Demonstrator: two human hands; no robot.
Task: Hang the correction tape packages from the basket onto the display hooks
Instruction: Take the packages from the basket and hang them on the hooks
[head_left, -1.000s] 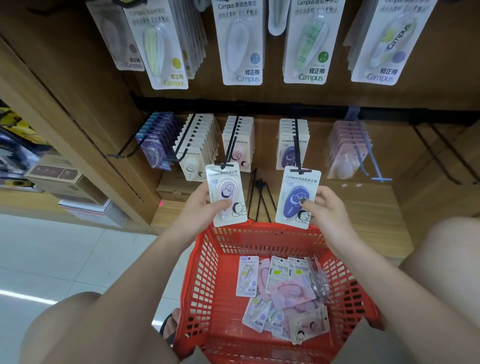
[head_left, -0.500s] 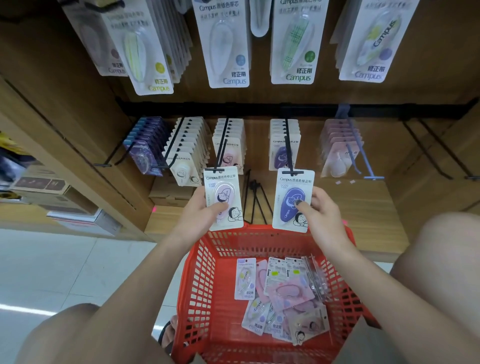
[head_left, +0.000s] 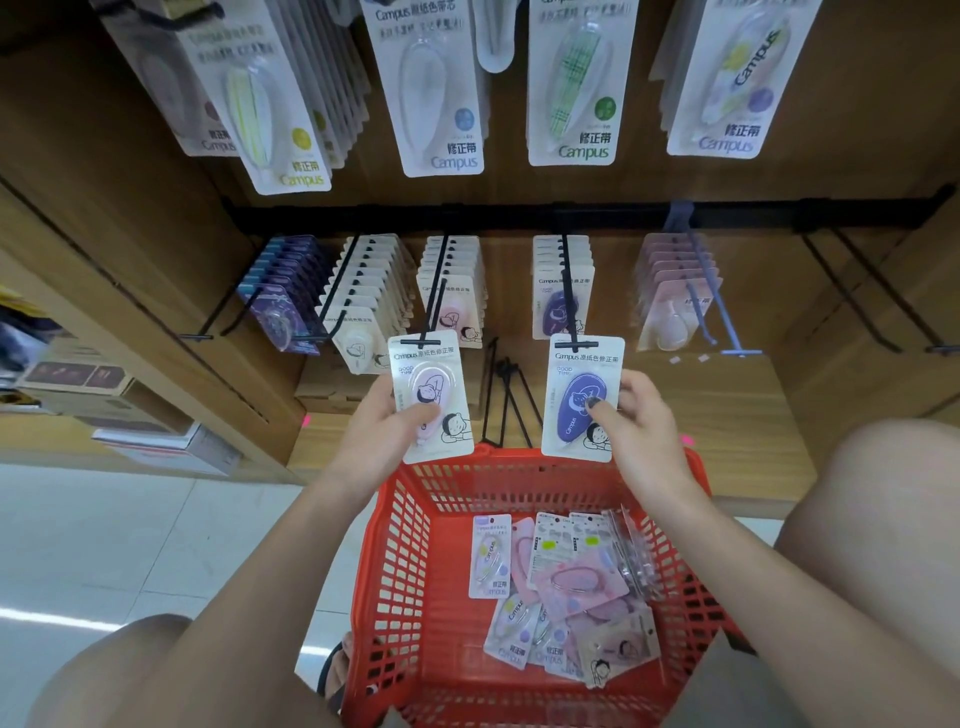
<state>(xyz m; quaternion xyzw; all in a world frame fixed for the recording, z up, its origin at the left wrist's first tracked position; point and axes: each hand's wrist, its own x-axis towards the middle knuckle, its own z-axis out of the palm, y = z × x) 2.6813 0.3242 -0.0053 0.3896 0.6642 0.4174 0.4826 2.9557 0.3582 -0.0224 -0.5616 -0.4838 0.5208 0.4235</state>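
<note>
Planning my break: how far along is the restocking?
Done: several lower hooks already carry rows of packages. In hand: left hand holds a pink package, right hand a blue package, both at hook tips. Left: a pile of packages in the red basket.

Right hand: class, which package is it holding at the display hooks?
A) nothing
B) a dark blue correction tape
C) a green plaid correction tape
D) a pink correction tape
B: the right hand pinches the dark blue package at a hook tip, while the left hand holds the pink package.
</note>
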